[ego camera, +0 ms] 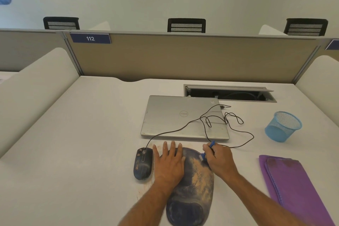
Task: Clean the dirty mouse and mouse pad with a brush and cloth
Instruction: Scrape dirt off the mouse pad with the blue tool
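Left hand (169, 166): flat, fingers spread, palm down on the pad's left edge, pinning it; fingertips reach past the far rim.
Right hand (219, 159): fingers curled tight round a blue brush (207, 152), its head down on the pad's upper right corner.
Pad (194, 189): dark blue, rounded, wrist bump at the near end; a tan streak of dust runs down its middle, between the two hands.
Mouse (143, 163): dark, smudged, just left of the left hand, off the pad; its cable (183, 128) loops over the laptop.
Cloth (293, 185): purple, folded, lying well to the right of the right hand.
Desk (82, 143): white, smooth, some grit round the pad.
Laptop (183, 117): silver, closed, just beyond the pad.
Cup (282, 126): blue mesh, far right.
Room: beige partition (183, 57), tag "112", chair backs behind.
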